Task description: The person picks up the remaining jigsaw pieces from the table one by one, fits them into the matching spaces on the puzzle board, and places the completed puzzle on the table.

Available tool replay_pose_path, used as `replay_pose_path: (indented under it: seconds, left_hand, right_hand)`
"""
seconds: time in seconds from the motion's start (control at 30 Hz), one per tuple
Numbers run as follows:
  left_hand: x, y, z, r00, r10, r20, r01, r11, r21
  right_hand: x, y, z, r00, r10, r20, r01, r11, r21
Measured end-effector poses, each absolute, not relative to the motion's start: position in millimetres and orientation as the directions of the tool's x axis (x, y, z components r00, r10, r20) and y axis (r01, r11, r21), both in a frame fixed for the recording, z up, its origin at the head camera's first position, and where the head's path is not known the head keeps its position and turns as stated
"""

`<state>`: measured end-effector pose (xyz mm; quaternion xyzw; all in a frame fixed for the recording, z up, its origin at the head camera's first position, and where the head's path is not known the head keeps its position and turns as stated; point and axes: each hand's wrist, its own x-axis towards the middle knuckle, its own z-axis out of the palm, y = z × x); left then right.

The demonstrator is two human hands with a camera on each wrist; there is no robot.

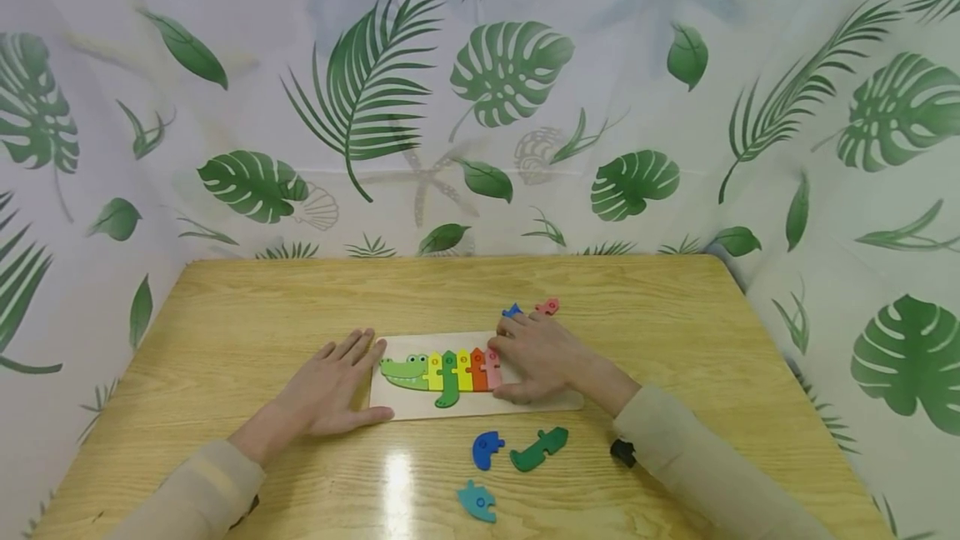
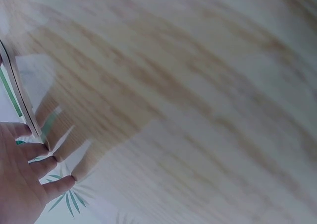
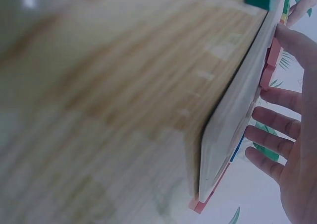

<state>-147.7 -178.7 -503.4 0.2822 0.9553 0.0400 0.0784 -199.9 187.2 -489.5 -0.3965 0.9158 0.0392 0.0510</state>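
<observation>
On the table lies a pale wooden puzzle board (image 1: 442,412), with a green crocodile head (image 1: 405,367) and a row of yellow, green, orange and pink body pieces in it. My left hand (image 1: 333,386) rests at the board's left end, its fingers spread and thumb near the lower corner. With thumb and index finger my right hand (image 1: 540,355) pinches the pink puzzle piece (image 1: 492,368) at the row's right end. Its other fingers (image 3: 270,140) extend over the board in the right wrist view.
In front of the board lie a blue piece (image 1: 486,448), a dark green leg piece (image 1: 538,450) and a light blue piece (image 1: 477,502). Behind it are another blue piece (image 1: 512,310) and a pinkish-red piece (image 1: 548,306). A leaf-patterned curtain (image 1: 525,215) borders the wooden table (image 1: 262,298).
</observation>
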Motion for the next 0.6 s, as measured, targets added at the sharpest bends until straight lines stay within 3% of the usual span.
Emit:
replay_pose_path:
  seconds: [0.6]
  left_hand:
    - [-148.0,-177.8,-504.1,-0.829,0.544,-0.128,0.533,0.838,0.115]
  right_hand:
    - [-198.7,187.8,-488.3,-0.675,-0.729,-0.115,-0.736,0.676,0.036]
